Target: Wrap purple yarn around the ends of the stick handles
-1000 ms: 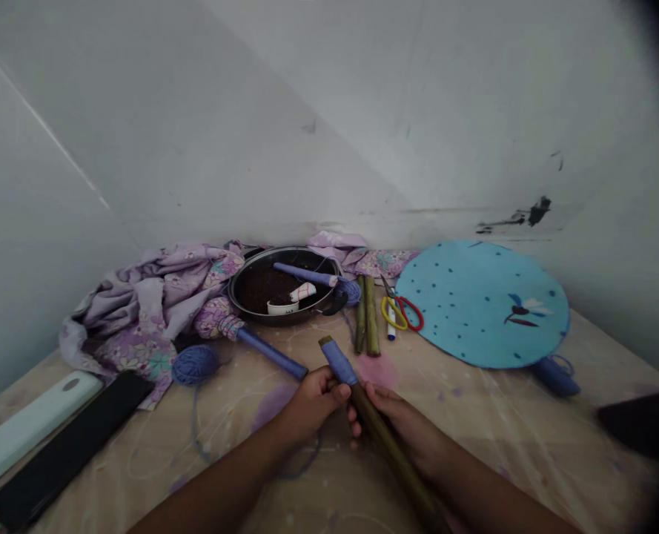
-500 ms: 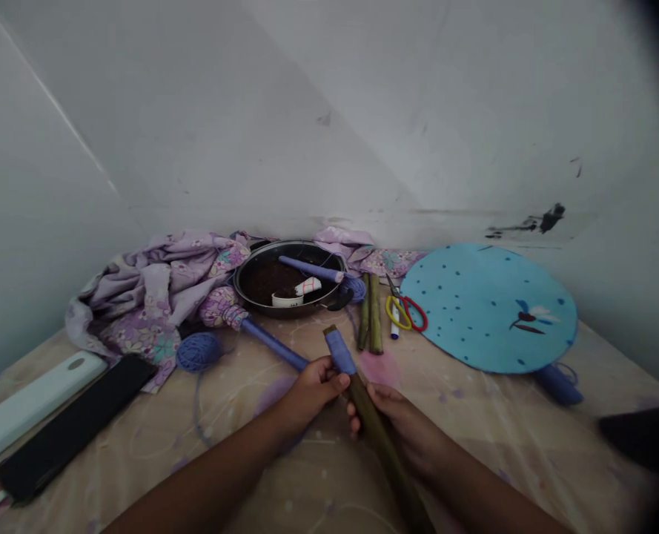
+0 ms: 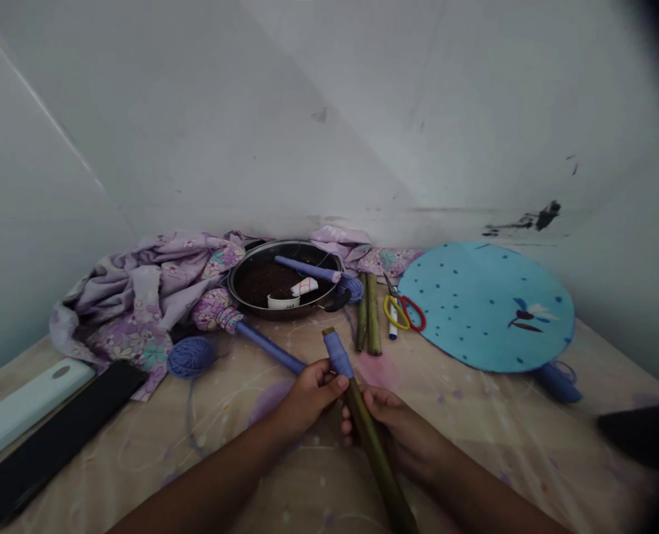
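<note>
A greenish-brown stick [image 3: 371, 437] slants up from the lower edge, its far end bound in purple yarn [image 3: 337, 352]. My right hand [image 3: 393, 419] is closed around the stick below the binding. Beside the binding's lower edge, the thumb and fingers of my left hand [image 3: 312, 393] are pinched at the yarn, against the stick; the strand between them is too small to see clearly. A purple yarn ball [image 3: 190, 357] lies to the left, and its loose strand runs down behind my left forearm. A second purple-wrapped stick [image 3: 270, 346] with a flowered cloth head rests behind my left hand.
Ahead stands a black pan [image 3: 251, 305] with dark crumbly stuff, a white piece and a purple stick. Two bare sticks [image 3: 373, 315], scissors [image 3: 404, 311] and a blue round board [image 3: 474, 311] lie right of it. Crumpled cloth [image 3: 140, 289] and a black slab [image 3: 56, 445] are left.
The view has shifted slightly. The stick has turned a little in my hands and its near end has swung left. Both hands keep their grip, and the purple binding looks slightly bulkier.
</note>
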Tool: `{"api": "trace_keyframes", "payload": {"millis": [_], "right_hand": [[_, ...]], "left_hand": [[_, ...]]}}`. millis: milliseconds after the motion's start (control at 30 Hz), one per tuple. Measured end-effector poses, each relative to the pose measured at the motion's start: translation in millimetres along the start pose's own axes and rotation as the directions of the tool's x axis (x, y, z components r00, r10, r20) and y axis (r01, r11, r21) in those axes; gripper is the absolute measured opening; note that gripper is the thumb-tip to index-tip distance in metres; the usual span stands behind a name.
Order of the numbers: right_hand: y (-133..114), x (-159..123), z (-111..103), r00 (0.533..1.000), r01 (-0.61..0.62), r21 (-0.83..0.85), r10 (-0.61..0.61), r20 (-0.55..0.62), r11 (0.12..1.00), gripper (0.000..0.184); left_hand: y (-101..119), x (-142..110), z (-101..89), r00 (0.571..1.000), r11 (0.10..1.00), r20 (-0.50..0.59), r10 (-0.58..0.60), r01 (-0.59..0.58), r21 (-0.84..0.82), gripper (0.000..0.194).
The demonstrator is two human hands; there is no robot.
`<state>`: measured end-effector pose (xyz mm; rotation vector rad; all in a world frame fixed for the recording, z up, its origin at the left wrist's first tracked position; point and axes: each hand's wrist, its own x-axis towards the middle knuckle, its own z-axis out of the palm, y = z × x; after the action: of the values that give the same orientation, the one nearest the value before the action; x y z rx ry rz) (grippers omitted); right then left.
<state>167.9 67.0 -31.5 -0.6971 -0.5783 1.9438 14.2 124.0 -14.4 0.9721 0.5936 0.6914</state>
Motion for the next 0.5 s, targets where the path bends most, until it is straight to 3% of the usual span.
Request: {"api": "trace_keyframes", "payload": {"millis": [167,367,500], "right_hand": [[-2.9,-1.3,2.9,1.0,-0.026,0.031,0.026,-0.004,0.999,0.026],[-3.4,-2.9,4.0,0.999,0.001,0.05,0.001,-0.034,0.999,0.028],[-2.5,-1.9,2.4,0.999,0.011,0.015,-0.01,-0.036,1.0,0.025]], "left_hand": [[0.8,-0.2,-0.6,0.996,0.999,0.091,-0.011,0.014,-0.039,0.037],[3.3,1.8,-2.5,0.999,0.996,-0.004,0.031,-0.031,0.086,0.038],[-1.1,3.4,-4.7,0.995,1.0,0.097,0.003,-0.005,0.012,0.04]]}}
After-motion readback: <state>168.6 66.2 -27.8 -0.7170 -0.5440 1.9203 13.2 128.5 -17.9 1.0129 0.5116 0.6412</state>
